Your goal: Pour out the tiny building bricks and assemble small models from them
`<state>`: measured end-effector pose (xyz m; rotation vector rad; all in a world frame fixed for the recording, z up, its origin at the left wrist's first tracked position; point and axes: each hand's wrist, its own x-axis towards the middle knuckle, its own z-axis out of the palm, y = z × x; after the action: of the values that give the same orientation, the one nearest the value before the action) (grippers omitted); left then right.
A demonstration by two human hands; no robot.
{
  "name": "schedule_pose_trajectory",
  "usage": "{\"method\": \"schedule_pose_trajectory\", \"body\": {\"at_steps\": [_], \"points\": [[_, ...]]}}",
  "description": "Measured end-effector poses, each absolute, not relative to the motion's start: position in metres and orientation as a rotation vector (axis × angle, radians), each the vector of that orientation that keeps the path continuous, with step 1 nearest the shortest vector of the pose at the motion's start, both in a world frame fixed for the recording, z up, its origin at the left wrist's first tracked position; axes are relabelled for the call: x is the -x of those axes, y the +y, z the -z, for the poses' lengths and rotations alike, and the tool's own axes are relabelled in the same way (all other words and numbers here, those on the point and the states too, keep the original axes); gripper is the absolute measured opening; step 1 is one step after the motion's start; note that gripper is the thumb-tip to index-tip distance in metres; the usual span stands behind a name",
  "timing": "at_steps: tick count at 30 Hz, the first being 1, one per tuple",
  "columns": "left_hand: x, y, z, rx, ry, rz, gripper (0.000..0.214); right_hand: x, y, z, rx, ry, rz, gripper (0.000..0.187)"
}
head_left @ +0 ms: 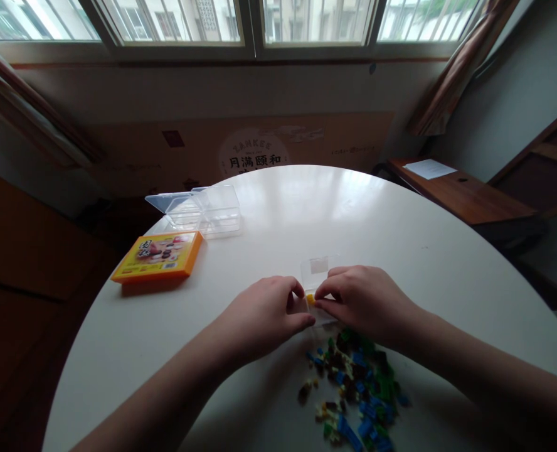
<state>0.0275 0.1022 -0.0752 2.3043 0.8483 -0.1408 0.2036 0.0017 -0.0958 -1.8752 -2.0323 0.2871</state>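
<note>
A small clear plastic box [324, 319] stands on the white table in front of me, its transparent lid [312, 274] tipped back on the far side. My left hand [271, 312] curls its thumb and fingers around the box's left side. With the fingertips of my right hand [360, 300] I pinch a small yellow toy brick [311, 299] at the box. Just nearer to me lies a loose pile of small building bricks [354, 383] in blue, green, brown and cream. My right hand covers part of the box.
On the left of the round white table [448, 270] lies an orange and yellow game box [159, 256]. Behind it stands an open clear plastic case [217, 210]. A wooden desk [476, 194] holding a paper sheet [429, 168] is at the right, beyond the table.
</note>
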Motion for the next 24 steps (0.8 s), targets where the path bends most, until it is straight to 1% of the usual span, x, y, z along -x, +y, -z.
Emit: {"method": "schedule_pose_trajectory", "body": {"at_steps": [15,24], "points": [[-0.0270,0.1033,0.0771,-2.282,0.845,0.139,0.030,-0.2014,0.0000,0.0949,1.951,-2.038,-0.296,0.018],[-0.0273,0.1027,0.0777,-2.291,0.849,0.124,0.029,-0.1998,-0.0021,0.0979,1.988,-2.025,-0.226,0.019]]}}
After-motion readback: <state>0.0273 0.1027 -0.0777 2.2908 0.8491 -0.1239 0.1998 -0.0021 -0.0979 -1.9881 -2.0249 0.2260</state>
